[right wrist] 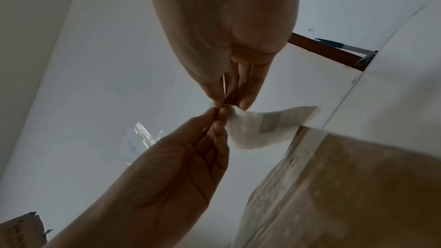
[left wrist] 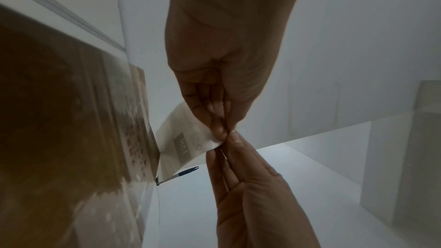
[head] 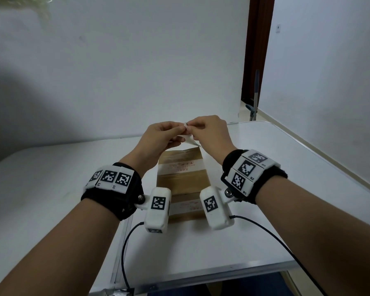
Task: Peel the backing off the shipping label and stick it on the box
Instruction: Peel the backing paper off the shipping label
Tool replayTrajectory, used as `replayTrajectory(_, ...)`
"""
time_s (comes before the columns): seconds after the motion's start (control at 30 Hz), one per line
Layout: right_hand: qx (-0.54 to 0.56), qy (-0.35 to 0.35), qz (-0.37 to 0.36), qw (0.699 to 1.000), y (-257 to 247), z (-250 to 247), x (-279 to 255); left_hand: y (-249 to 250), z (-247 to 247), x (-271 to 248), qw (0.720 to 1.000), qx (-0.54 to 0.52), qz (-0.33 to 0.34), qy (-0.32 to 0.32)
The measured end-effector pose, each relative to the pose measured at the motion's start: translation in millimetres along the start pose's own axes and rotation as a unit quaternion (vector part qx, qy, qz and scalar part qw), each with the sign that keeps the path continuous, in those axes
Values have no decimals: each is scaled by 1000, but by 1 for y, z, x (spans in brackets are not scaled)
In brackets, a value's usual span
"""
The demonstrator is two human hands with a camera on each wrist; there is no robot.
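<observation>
Both hands, left hand (head: 161,135) and right hand (head: 209,131), are pinching one corner of the shipping label (left wrist: 183,144) above the box (head: 181,178); thin paper risks tearing or curling onto itself.

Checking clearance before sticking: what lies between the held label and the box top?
Nothing. In the left wrist view the shipping label, pinched by the left hand and right hand, hangs past the box edge, only bare white table behind.

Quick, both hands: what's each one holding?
Left hand: pinching a corner of the label.
Right hand: pinching the same corner.
</observation>
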State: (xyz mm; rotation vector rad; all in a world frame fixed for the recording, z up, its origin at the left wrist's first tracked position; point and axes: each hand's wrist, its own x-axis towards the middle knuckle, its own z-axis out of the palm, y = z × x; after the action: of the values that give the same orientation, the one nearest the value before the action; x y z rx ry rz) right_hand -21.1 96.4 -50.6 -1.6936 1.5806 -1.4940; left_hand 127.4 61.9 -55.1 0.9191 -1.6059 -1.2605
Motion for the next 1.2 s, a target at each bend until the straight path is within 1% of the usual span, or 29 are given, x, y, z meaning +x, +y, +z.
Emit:
replayTrajectory(0.27,4,2,-13,1000,-1,0,0,5,2,-1,997,56,34,36)
replayTrajectory(0.4,11,-3,6,1000,-4,0,2,7,2,-2,998,42,31,45)
replayTrajectory(0.5,11,-11,7,1000,-6,-2,2,9,1,-3,997,54,36,45)
replayTrajectory(0.67,49,5,17,999,-8,-5,2,13,4,-4,994,82,46,58)
replayTrajectory(0.87,47,9,20,999,-7,-6,2,14,10,-7,993,87,45,69)
replayTrajectory(1.03,41,15,14,999,-6,-7,-1,15,14,-9,989,103,52,94)
replayTrajectory(1.2,17,4,-9,1000,-5,-7,-1,16,14,-12,986,123,56,98)
